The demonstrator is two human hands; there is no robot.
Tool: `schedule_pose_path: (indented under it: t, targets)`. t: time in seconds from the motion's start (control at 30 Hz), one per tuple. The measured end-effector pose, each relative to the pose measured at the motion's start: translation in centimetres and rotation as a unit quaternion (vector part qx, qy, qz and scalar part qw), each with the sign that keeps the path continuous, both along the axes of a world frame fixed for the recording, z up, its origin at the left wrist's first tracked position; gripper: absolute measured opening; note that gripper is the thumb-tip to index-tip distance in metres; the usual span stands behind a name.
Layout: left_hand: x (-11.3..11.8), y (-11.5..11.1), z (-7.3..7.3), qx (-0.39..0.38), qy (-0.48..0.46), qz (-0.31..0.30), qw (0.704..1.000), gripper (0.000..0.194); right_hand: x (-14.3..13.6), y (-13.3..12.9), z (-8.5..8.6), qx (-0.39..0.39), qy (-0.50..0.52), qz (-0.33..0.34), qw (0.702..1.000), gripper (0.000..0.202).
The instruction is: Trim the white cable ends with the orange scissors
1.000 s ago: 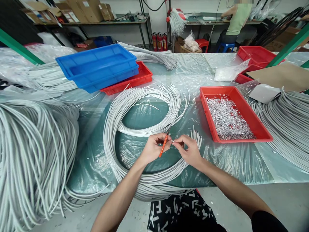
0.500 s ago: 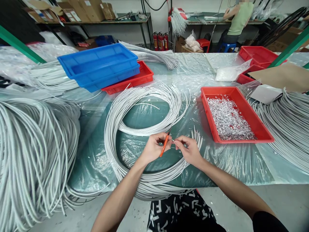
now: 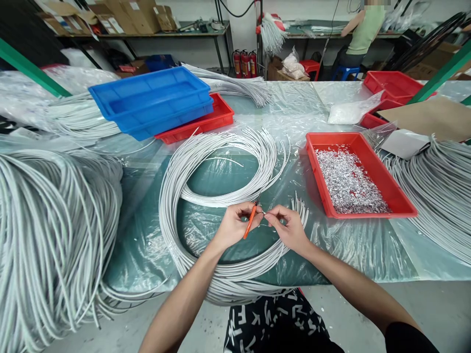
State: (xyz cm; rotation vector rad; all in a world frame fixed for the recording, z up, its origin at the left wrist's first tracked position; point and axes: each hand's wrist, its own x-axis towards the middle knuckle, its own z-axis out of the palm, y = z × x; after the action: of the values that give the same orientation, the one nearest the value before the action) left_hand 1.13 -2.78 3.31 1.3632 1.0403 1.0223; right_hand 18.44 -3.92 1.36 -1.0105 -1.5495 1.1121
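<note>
A worker in black shorts (image 3: 274,321) printed with white marks stands at a film-covered bench (image 3: 353,255), where coiled pale cable (image 3: 167,211) spills over the near edge. Inside the front loop, the left hand (image 3: 235,225) grips an orange-handled tool (image 3: 250,223), its thumb and finger pressed together by the tip of the right hand (image 3: 290,228), whose fingers pinch a slim pale piece (image 3: 264,213), too small to identify. Cut cable ends (image 3: 300,208) fan out just beside the right wrist.

The step in hand looks to be fine fingertip work on that piece, probably at a cable's end; the next move seems to call for a steady left hold and a small, careful turn or pull by the right.

To the right, a red tray (image 3: 390,181) holds loose silvery bits (image 3: 349,186). Farther back, blue trays (image 3: 162,117) sit stacked over another red one. In the distance, a co-worker in green (image 3: 364,37) sits on a blue stool (image 3: 345,72), near fire extinguishers (image 3: 244,63).
</note>
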Motion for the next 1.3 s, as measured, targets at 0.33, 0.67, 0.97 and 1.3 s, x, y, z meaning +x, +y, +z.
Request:
schedule_pose_path:
  t: [0.33, 0.67, 0.97, 1.3]
  targets:
    - [-0.14, 0.14, -0.07, -0.023, -0.011, -0.014, 1.0, 0.021, -0.06, -0.09, -0.04, 0.007, -0.014, -0.004, 1.0, 0.029]
    - [-0.42, 0.21, -0.01, -0.023, 0.014, -0.013, 1.0, 0.019, 0.01, -0.02, -0.57, 0.014, -0.03, -0.005, 0.999, 0.026]
    - [-0.35, 0.29, -0.1, -0.015, 0.013, -0.019, 1.0, 0.02, -0.03, 0.13, -0.41, -0.012, -0.013, 0.021, 1.0, 0.033]
    - [-0.33, 0.19, -0.06, -0.025, -0.011, -0.014, 1.0, 0.022, -0.06, 0.22, -0.03, -0.023, 0.0, 0.013, 1.0, 0.032]
